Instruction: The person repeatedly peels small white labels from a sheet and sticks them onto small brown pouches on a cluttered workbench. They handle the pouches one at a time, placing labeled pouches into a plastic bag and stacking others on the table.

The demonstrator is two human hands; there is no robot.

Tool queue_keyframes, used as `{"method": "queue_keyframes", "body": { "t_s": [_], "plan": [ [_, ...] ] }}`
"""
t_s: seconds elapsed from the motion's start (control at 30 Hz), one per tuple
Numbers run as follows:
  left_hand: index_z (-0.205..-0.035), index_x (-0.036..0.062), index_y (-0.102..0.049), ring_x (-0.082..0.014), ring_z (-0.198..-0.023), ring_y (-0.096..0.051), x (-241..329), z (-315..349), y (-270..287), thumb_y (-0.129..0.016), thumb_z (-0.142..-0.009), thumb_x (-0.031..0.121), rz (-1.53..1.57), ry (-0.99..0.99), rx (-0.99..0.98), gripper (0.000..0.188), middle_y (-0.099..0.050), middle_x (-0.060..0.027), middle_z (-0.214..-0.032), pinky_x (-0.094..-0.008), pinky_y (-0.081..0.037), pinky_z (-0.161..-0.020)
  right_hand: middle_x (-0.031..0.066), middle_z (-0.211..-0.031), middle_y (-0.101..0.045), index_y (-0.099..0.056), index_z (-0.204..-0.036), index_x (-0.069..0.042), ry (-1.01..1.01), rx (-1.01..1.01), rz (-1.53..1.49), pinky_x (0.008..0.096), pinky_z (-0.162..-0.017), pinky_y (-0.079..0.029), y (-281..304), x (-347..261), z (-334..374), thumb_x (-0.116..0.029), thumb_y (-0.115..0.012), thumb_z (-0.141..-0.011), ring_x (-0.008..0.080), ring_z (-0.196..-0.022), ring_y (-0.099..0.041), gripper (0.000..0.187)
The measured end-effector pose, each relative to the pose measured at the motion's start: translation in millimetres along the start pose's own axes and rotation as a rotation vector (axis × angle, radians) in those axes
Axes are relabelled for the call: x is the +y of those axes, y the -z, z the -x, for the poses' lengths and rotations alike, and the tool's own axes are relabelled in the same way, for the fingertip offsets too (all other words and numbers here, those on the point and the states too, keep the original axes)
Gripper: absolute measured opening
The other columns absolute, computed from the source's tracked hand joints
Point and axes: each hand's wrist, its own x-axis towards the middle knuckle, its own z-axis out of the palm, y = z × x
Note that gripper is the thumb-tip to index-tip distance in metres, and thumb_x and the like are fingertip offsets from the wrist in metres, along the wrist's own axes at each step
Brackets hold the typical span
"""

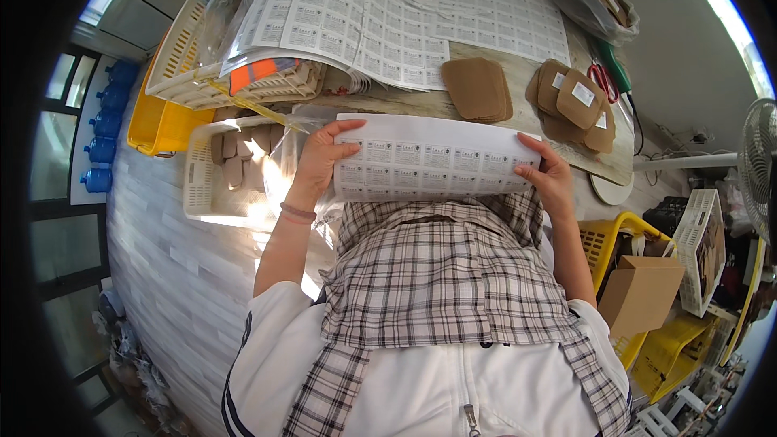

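Observation:
Between my two hands I hold a white sheet of printed labels (429,163) by its side edges, in front of my plaid apron. The sheet bends, its lower part curving away. My left hand (330,154) pinches the left edge, and my right hand (550,174) grips the right edge, thumbs on the printed face. Past the sheet, a stack of brown rounded cardboard pieces (476,89) lies on the table (405,105). More brown pieces (579,101), some bearing small white labels, are piled to its right. Overlapping label sheets (340,12) cover the table's far side.
Red-handled scissors (600,81) and a green-handled tool (615,69) lie at the table's right. Left stand a cream crate (182,73) and a low white basket (198,174) of brown pieces. Right are a yellow basket (597,243), a cardboard box (643,295) and a fan (757,154).

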Motion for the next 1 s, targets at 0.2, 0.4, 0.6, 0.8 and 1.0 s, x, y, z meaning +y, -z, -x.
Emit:
{"method": "queue_keyframes", "body": {
  "t_s": [0.2,0.4,0.6,0.8,1.0],
  "plan": [
    [-0.12,0.0016,-0.066,-0.0091,-0.088,-0.065,7.0,11.1,-6.9,-0.066,-0.079,-0.011,-0.232,-0.1,0.136,0.043,-0.071,-0.0064,-0.104,-0.0222,-0.053,-0.08,0.0026,-0.091,-0.064,-0.069,-0.118,-0.007,0.124,0.076,0.317,0.0257,-0.078,-0.046,3.5,5.7,-1.2,-0.003,-0.081,-0.071,0.0119,-0.084,-0.058,0.048],
    [-0.106,-0.0003,-0.07,-0.0084,-0.084,-0.064,18.2,19.9,-12.1,-0.067,-0.081,-0.007,-0.4,-0.088,0.19,0.026,-0.071,-0.0044,-0.092,-0.0215,-0.051,-0.078,0.0043,-0.079,-0.06,-0.073,-0.094,-0.005,0.179,0.111,0.564,0.0284,-0.067,-0.045,4.1,-5.6,-2.8,-0.008,-0.082,-0.071,0.0166,-0.073,-0.056,0.025],
    [-0.099,-0.001,-0.072,-0.0087,-0.079,-0.06,19.8,10.1,2.5,-0.069,-0.084,0.002,-0.526,0.101,0.156,0.015,-0.069,-0.003,-0.091,-0.0233,-0.047,-0.073,0.0059,-0.081,-0.056,-0.067,-0.08,-0.001,0.144,0.11,0.613,0.0319,-0.066,-0.044,0.9,-9.6,-10.2,-0.012,-0.081,-0.074,0.0206,-0.073,-0.054,0.019],
    [-0.093,-0.002,-0.07,-0.0257,-0.086,-0.06,6.5,-8.5,49.6,-0.071,-0.081,0.012,-1.28,-0.135,0.071,0.018,-0.063,-0.0131,-0.105,-0.0348,-0.047,-0.085,0.0088,-0.083,-0.056,-0.063,-0.082,-0.001,0.465,-0.006,0.728,0.0384,-0.071,-0.046,-23.9,8.9,-30.9,-0.018,-0.077,-0.08,0.0294,-0.076,-0.055,0.021],
    [-0.103,-0.0003,-0.067,-0.0352,-0.097,-0.06,8.1,-22.7,-43.8,-0.058,-0.089,0.012,-1.388,-0.813,0.092,0.02,-0.066,-0.0133,-0.102,-0.0456,-0.042,-0.098,0.0114,-0.082,-0.056,-0.061,-0.085,-0.002,0.205,-0.146,0.63,0.0388,-0.071,-0.047,-54.1,33.4,-35.9,-0.026,-0.071,-0.086,0.0316,-0.079,-0.057,0.026]
  ]
}}
